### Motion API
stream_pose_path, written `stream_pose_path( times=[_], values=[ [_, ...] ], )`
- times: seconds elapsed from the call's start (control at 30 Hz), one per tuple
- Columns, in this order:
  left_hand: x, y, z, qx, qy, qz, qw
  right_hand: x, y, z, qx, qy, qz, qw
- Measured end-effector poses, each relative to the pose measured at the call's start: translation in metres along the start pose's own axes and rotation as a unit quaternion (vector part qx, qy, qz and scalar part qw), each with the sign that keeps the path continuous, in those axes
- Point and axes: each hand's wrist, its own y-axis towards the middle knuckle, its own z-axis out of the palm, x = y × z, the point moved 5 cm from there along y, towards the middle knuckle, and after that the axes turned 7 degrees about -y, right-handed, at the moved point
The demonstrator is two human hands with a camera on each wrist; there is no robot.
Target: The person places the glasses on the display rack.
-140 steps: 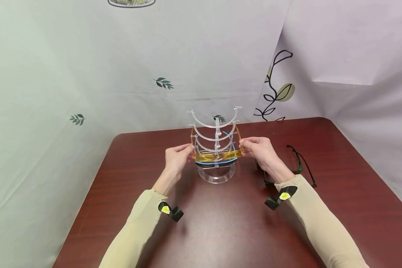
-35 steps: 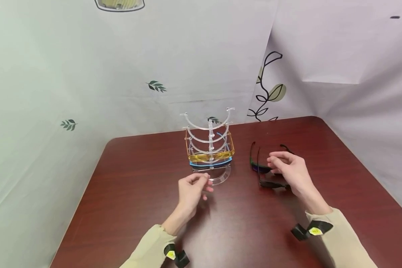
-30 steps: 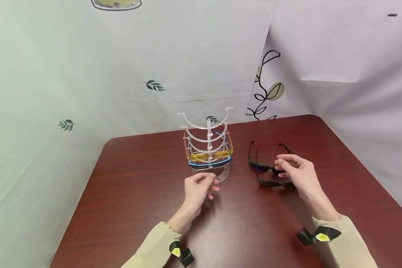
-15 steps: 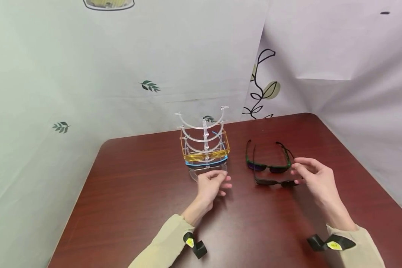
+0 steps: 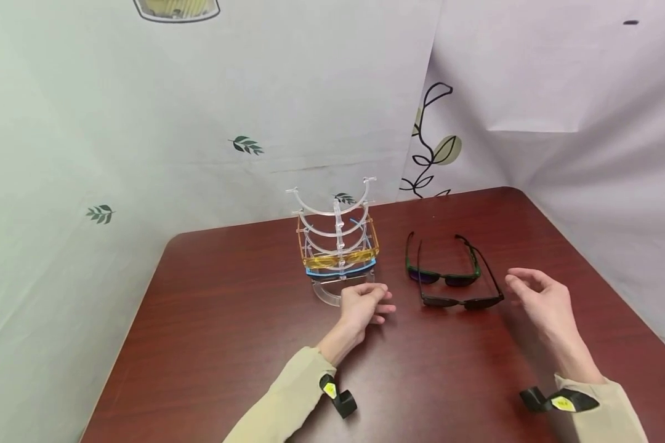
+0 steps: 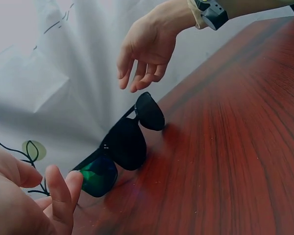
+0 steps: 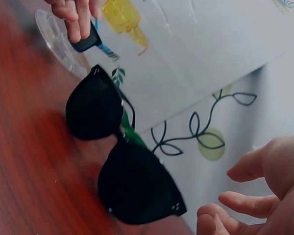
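Black sunglasses [image 5: 443,302] stand on the table with their temples unfolded, in front of green-framed sunglasses [image 5: 461,280]. My right hand [image 5: 548,307] hovers just right of the black pair, fingers relaxed and holding nothing. On their other side, my left hand [image 5: 360,307] is loosely bent with nothing in it, overlapping the base of the clear stand [image 5: 340,229]. Yellow glasses [image 5: 317,262] hang on the stand, above blue-framed glasses [image 5: 367,267]. In the right wrist view the black sunglasses [image 7: 137,186] show their dark lenses, apart from the right fingers.
The clear stand's upper curved arms [image 5: 321,212] carry no glasses. A dark red wooden table [image 5: 227,320] reaches back to a pale cloth backdrop [image 5: 321,92] printed with leaves. Both sleeves carry black wrist devices.
Both hands held the yellow glasses at the stand earlier; those now hang there, released. My hands have since moved right, the right one past the black sunglasses, uncovering both pairs.
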Motion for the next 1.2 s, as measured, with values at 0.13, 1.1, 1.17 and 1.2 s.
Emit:
stream_pose_path(
  times=[0.13,1.1,1.17,1.2],
  values=[
    [0.007,0.003,0.007,0.006,0.002,-0.012,0.9999,-0.009,0.003,0.002,0.014,0.002,0.012,0.9998],
    [0.031,0.022,0.052,0.008,-0.003,-0.058,0.9983,-0.035,0.018,0.021,0.07,-0.004,0.062,0.9956],
    [0.032,0.022,0.053,0.006,0.0,-0.058,0.9983,-0.035,0.018,0.021,0.07,0.003,0.062,0.9956],
    [0.032,0.023,0.054,0.006,0.003,-0.058,0.9983,-0.035,0.019,0.021,0.07,0.005,0.062,0.9956]
  ],
)
